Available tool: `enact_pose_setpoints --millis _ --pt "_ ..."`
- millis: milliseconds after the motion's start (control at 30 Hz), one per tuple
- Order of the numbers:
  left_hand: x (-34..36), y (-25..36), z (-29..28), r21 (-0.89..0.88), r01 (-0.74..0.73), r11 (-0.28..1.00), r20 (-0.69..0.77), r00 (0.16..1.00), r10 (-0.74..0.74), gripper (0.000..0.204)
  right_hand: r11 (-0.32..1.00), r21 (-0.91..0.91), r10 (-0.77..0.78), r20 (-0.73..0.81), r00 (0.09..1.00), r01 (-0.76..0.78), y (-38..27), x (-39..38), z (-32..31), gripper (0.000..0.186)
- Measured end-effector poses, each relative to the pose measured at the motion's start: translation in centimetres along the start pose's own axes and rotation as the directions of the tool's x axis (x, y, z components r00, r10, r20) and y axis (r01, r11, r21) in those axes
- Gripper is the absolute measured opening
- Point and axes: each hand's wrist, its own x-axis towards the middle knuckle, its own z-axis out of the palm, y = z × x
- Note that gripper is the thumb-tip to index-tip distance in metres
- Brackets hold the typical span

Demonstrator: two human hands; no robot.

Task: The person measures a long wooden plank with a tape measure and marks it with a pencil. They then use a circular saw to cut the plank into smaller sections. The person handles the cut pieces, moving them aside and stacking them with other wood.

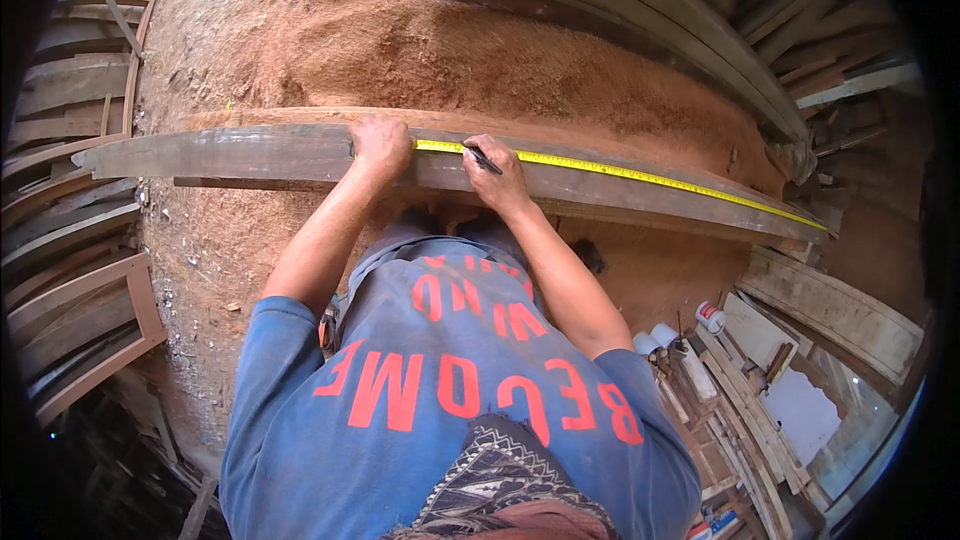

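Observation:
A long grey-brown wooden plank (270,152) lies crosswise in front of me. Along its top runs the yellow blade of a tape measure (640,176), stretched from my left hand to near the plank's right end. My left hand (382,146) is closed at the blade's left end and rests on the plank; the tape's case is mostly hidden by the fingers. A little to the right, my right hand (503,180) grips a black pen (484,160), with its tip close to the blade's edge.
Reddish-brown sawdust (360,40) heaps up beyond the plank. A thick timber beam (600,0) lies at the far right. Stacked boards (75,100) and a wooden frame (140,300) line the left. Wood strips (740,410) and a small white-and-red can (710,317) sit at the lower right.

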Motion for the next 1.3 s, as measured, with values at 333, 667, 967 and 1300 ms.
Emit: enact_pose_setpoints --millis 333,667,967,1300 --pt "-2.7 -1.0 -0.5 -0.094 -0.021 0.995 0.259 0.965 0.045 0.035 0.998 -0.031 -0.055 0.051 0.997 0.056 0.2 -1.8 1.4 0.013" --pt "-6.7 -1.5 3.1 -0.678 -0.331 0.656 0.146 0.814 0.562 0.034 0.995 0.048 0.088 -0.089 0.992 -0.084 -6.8 -1.2 -7.2 0.015" --pt "-4.2 3.9 1.2 -0.437 -0.31 0.844 0.149 0.901 0.408 0.029 0.942 0.111 -0.241 -0.429 0.87 0.316 -18.0 2.3 -17.8 0.006" --pt "-3.0 5.7 -0.3 -0.336 -0.215 0.917 0.235 0.924 0.303 0.035 0.657 -0.229 -0.664 -0.627 0.407 0.718 -30.7 -0.6 -27.6 0.044"
